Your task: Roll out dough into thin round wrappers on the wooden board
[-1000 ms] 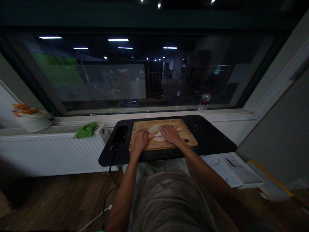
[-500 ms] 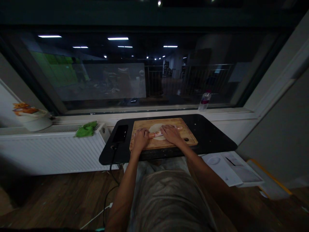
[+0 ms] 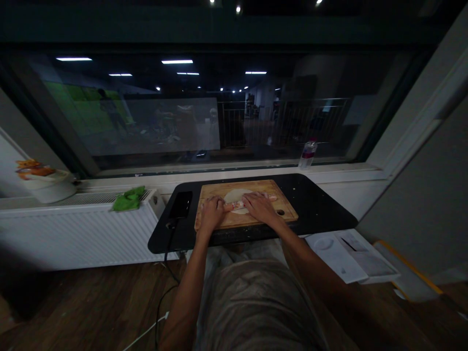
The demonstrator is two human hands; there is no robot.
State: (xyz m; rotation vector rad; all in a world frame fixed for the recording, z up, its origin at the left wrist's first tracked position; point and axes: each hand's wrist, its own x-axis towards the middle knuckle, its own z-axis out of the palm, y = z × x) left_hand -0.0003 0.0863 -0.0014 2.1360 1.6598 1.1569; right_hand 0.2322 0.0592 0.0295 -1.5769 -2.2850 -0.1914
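A wooden cutting board (image 3: 287,210) lies on a black tabletop (image 3: 318,207). On the board is a flat round of pale dough (image 3: 234,196). A rolling pin (image 3: 237,204) lies across the dough, and both my hands rest on top of it. My left hand (image 3: 211,212) presses on its left end with fingers laid flat. My right hand (image 3: 259,206) lies flat over its right part, and the pin's right tip pokes out beyond the fingers.
A black phone (image 3: 180,204) with a cable lies on the tabletop left of the board. A green cloth (image 3: 128,199) sits on the radiator, a white bowl (image 3: 44,183) farther left. A water bottle (image 3: 307,154) stands on the sill. Papers (image 3: 347,256) lie at the lower right.
The hands and the rolling pin shift only slightly over the dough; the pin sits a little nearer to me now than half a second ago.
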